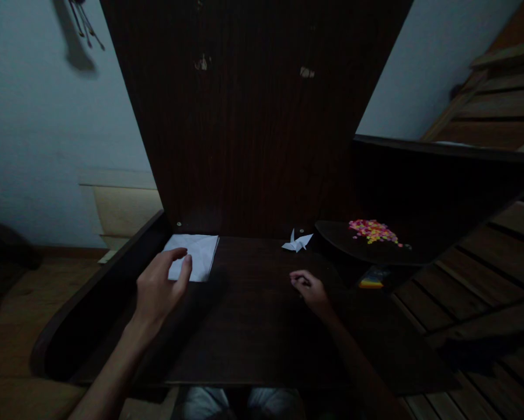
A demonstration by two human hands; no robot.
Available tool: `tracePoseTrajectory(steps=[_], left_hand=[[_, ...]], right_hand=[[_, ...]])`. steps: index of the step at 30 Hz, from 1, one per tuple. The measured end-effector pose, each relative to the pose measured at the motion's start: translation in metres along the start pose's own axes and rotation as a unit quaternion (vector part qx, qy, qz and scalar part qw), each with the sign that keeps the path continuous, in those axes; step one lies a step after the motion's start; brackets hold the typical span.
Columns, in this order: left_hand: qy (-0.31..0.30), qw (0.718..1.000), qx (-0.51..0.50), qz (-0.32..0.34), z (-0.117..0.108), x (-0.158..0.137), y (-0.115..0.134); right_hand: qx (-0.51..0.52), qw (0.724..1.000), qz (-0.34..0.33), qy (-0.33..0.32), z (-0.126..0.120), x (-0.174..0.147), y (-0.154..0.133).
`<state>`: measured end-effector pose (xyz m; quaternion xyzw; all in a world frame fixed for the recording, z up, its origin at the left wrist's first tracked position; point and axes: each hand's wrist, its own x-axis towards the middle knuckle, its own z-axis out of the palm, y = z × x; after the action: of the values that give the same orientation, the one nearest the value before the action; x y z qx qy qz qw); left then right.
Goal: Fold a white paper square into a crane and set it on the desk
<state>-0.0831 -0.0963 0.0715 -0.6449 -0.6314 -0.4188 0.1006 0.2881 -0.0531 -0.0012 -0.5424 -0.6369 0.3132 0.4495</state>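
A stack of white square paper sheets (198,254) lies at the back left of the dark desk. My left hand (161,286) hovers over its front left part, thumb and fingers apart with nothing between them. A folded white paper crane (297,241) rests near the back panel, right of the middle. Just in front of it, my right hand (310,290) is held with the fingers curled in, and no object shows in them. It does not touch the crane.
On a raised rounded shelf (331,229) at the right sits a pile of small pink and yellow pieces (373,231). Below it is a small yellow-orange item (370,284). The desk has a tall back panel (253,134) and a left side wall (99,297). Wooden slats (471,291) stand right.
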Motion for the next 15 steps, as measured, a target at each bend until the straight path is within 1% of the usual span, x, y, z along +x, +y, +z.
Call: tracePoseTrajectory(steps=[2,4,6,8,10,11,13,15], left_hand=[[-0.079,0.995,0.051,-0.026,0.016,0.004,-0.025],[-0.164,0.979,0.106,-0.061,0.037,0.011,-0.052],[-0.238,0.958,0.138,-0.078,0.058,0.019,-0.074],[-0.295,0.938,0.16,-0.085,0.074,0.024,-0.088],[-0.331,0.924,0.173,-0.079,0.085,0.024,-0.093],[-0.338,0.921,0.176,-0.077,0.09,0.022,-0.093],[-0.342,0.917,0.186,-0.081,0.095,0.017,-0.091],[-0.336,0.914,0.205,-0.1,0.098,0.011,-0.089]], right_hand=[[-0.044,0.996,-0.032,0.067,-0.004,0.023,0.01],[-0.109,0.985,-0.042,0.126,-0.006,0.044,0.018],[-0.153,0.974,-0.044,0.161,-0.006,0.062,0.023],[-0.191,0.962,-0.041,0.189,-0.005,0.075,0.025],[-0.223,0.952,-0.039,0.206,-0.003,0.084,0.025],[-0.237,0.948,-0.043,0.209,-0.002,0.087,0.025],[-0.262,0.941,-0.052,0.209,-0.001,0.092,0.026],[-0.283,0.936,-0.055,0.201,0.0,0.097,0.029]])
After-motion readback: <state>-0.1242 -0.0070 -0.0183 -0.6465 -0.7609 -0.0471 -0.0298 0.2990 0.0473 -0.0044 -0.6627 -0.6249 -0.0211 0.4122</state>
